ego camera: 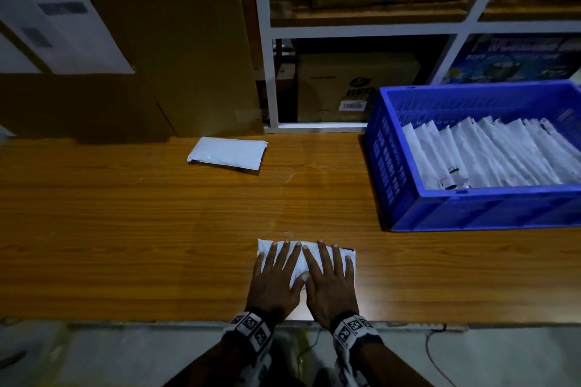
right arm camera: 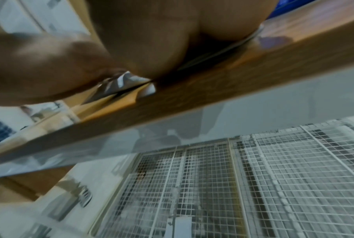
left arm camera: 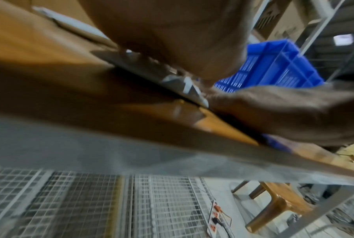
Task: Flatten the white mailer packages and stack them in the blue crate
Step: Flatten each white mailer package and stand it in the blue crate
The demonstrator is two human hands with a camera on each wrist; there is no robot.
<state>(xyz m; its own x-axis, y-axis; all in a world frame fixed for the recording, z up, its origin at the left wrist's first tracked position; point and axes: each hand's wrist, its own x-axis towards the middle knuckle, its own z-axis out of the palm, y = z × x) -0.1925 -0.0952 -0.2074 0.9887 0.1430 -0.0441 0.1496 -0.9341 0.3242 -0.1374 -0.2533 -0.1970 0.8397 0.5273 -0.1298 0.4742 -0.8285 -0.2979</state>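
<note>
A white mailer (ego camera: 300,264) lies near the front edge of the wooden table (ego camera: 157,229). Both palms press flat on it, side by side, fingers straight and spread. My left hand (ego camera: 276,273) covers its left half, my right hand (ego camera: 330,276) its right half. In the left wrist view the mailer (left arm camera: 172,80) shows as a thin grey edge under my left hand (left arm camera: 172,32). In the right wrist view its crumpled corner (right arm camera: 127,82) peeks from beneath my right hand (right arm camera: 151,40). A second white mailer (ego camera: 228,156) lies farther back. The blue crate (ego camera: 471,204) at right holds several white mailers (ego camera: 487,154) in a row.
Large cardboard boxes (ego camera: 141,56) stand behind the table at left. A white shelf frame (ego camera: 270,72) with more boxes rises at the back. Wire mesh flooring (right arm camera: 253,177) lies below the table edge. A brown stool (left arm camera: 277,204) sits on the floor.
</note>
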